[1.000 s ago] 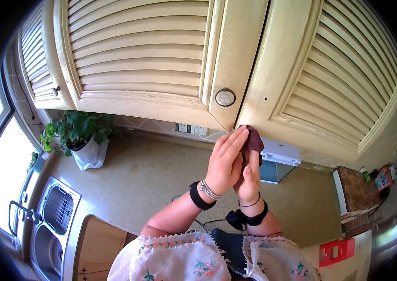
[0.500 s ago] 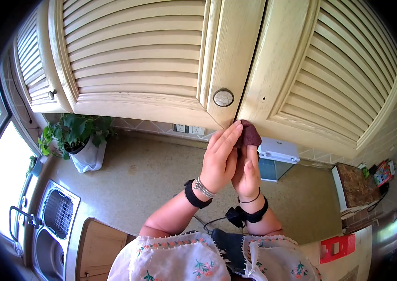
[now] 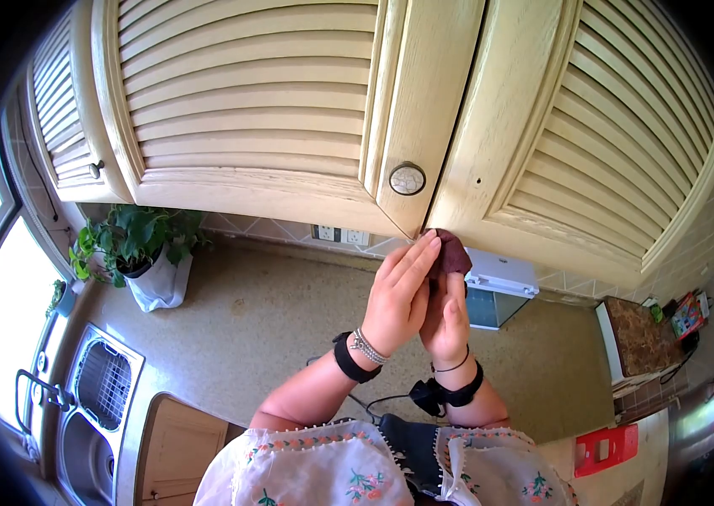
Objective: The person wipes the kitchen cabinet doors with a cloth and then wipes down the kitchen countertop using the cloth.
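A dark maroon cloth [image 3: 453, 252] is bunched between my two hands, just below the lower edge of the cream louvred cabinet doors [image 3: 458, 221]. My left hand [image 3: 399, 295] presses its fingers together against the cloth from the left. On the other side, my right hand [image 3: 445, 320] has its fingers on the lower part of the cloth, thumb raised. The palms face each other, and what lies between them is partly hidden. A round cabinet knob [image 3: 408, 179] sits above my hands.
A potted plant [image 3: 151, 253] stands at the left on the counter [image 3: 264, 312], near a metal sink [image 3: 104, 384]. Behind my right hand is a small glass tank with a white top [image 3: 500, 274]. A red item [image 3: 606, 451] lies at the lower right.
Both hands and the cloth first shifted slightly up and left, then back down and right. The view of the cabinets shifted slightly too. The cloth has stayed between my hands.
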The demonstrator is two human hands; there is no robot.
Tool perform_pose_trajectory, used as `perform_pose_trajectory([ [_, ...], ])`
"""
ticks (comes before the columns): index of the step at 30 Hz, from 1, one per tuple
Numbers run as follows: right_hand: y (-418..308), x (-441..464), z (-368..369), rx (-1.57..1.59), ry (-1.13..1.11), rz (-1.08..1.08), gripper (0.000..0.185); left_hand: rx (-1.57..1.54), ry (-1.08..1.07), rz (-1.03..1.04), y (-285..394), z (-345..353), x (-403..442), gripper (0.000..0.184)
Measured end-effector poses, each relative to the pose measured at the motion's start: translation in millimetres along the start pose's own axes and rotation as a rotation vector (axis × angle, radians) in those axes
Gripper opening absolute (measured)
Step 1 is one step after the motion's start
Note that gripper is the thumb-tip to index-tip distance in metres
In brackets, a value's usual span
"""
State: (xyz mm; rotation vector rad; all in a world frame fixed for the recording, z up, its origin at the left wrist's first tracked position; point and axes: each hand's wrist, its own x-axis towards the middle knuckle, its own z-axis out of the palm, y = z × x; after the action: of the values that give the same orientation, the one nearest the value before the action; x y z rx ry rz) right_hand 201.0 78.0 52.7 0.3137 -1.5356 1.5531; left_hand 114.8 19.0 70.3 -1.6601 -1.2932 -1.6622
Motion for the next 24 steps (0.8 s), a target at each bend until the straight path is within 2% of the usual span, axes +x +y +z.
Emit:
perform_pose_trajectory([
  [4,-8,10,9,0.009,-0.017,-0.030,0.084,-0.045,0.013,-0.060,2,-4,10,0.051],
  [21,-1,5,4,0.054,-0.049,-0.028,0.081,0.005,-0.037,-0.040,1,-9,4,0.050],
  [24,1,-2,4,0.014,0.003,-0.003,0.082,0.005,-0.045,-0.040,0,-3,-6,0.050],
])
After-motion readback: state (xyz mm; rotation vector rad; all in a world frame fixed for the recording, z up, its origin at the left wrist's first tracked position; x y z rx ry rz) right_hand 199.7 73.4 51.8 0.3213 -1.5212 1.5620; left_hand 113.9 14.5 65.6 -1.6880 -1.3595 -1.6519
